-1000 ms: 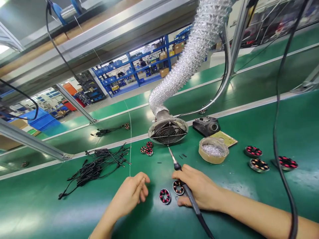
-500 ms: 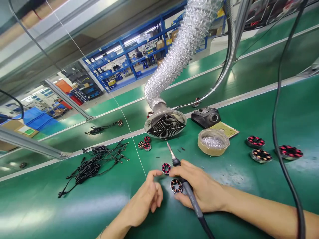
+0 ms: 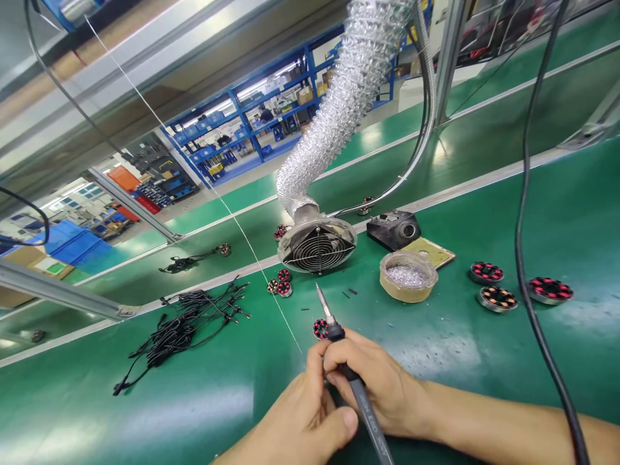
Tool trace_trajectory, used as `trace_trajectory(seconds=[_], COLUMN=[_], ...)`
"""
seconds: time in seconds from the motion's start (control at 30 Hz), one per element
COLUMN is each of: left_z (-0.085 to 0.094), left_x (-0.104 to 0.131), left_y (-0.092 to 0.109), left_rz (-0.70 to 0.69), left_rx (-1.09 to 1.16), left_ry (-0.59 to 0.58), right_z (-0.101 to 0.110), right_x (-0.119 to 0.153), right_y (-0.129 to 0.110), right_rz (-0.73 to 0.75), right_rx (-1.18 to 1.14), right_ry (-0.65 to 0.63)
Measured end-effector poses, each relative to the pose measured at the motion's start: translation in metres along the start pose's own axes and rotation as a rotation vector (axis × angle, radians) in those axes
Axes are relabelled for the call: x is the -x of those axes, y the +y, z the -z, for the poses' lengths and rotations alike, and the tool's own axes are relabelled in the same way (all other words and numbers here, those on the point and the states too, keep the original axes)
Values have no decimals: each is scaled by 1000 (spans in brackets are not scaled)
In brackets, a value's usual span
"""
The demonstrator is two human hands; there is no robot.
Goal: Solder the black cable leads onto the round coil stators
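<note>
My right hand (image 3: pixel 372 381) is closed around a soldering iron (image 3: pixel 365 410). The iron's bare metal tip points up and away over the green bench. Touching the right hand's fingers, my left hand (image 3: pixel 310 413) has its fingers curled and its thumb apart. What the two hands hold between them, if anything, is hidden. Just beyond the fingers a small motor stator (image 3: pixel 320 329) with red windings lies partly behind the iron. A thin pale solder wire (image 3: pixel 242 232) runs down from above to near my left hand.
A fume extractor hood (image 3: pixel 317 248) on a foil duct (image 3: pixel 334 110) hangs ahead. To its right are an iron stand (image 3: pixel 393 230) and a round tub of solder bits (image 3: pixel 407 284). Several stators (image 3: pixel 498 299) lie farther right. Black cables (image 3: pixel 174 329) are heaped left.
My left hand has moved right and met my right hand. The second stator, seen before by the right hand, is now hidden. The view has shifted slightly.
</note>
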State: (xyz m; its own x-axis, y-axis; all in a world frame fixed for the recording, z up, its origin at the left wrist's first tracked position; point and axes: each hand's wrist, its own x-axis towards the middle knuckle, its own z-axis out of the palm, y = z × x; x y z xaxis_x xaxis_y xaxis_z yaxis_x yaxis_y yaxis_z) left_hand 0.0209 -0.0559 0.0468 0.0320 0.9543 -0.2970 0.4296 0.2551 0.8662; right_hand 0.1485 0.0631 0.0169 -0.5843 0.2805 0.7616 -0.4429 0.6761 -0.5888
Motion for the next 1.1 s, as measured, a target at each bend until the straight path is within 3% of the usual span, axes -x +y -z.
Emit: trace_trajectory(seconds=[0.07, 0.13, 0.23, 0.33, 0.43, 0.57, 0.63, 0.77, 0.83, 0.97, 1.1], left_z=[2, 2, -1, -3, 1, 13, 18, 22, 22, 20, 22], left_x=[-1, -5, -13, -18, -18, -17, -18, -22, -26, -37, -49], left_y=[14, 22, 20, 11, 8, 5, 0, -9, -10, -13, -22], left_rz=[78, 164, 211, 206, 217, 166, 180, 253, 272, 256, 219], left_rx=[-28, 137, 498, 649, 478, -259, -420, -278, -230, -176, 94], left_ry=[-9, -49, -92, -88, -73, 19, 94, 129, 119, 99, 136], right_z=[1, 0, -1, 0, 1, 10, 19, 32, 30, 20, 18], right_x=[0, 1, 1, 2, 4, 7, 8, 11, 11, 12, 13], right_y=[2, 4, 8, 10, 10, 14, 18, 24, 25, 24, 24], right_rz=[21, 72, 150, 195, 171, 36, -42, -263, -306, -276, -282], right_rx=[2, 36, 63, 71, 88, 31, 42, 146, 179, 196, 203], right_ry=[17, 48, 63, 35, 21, 38, -3, -228, -327, -351, -350])
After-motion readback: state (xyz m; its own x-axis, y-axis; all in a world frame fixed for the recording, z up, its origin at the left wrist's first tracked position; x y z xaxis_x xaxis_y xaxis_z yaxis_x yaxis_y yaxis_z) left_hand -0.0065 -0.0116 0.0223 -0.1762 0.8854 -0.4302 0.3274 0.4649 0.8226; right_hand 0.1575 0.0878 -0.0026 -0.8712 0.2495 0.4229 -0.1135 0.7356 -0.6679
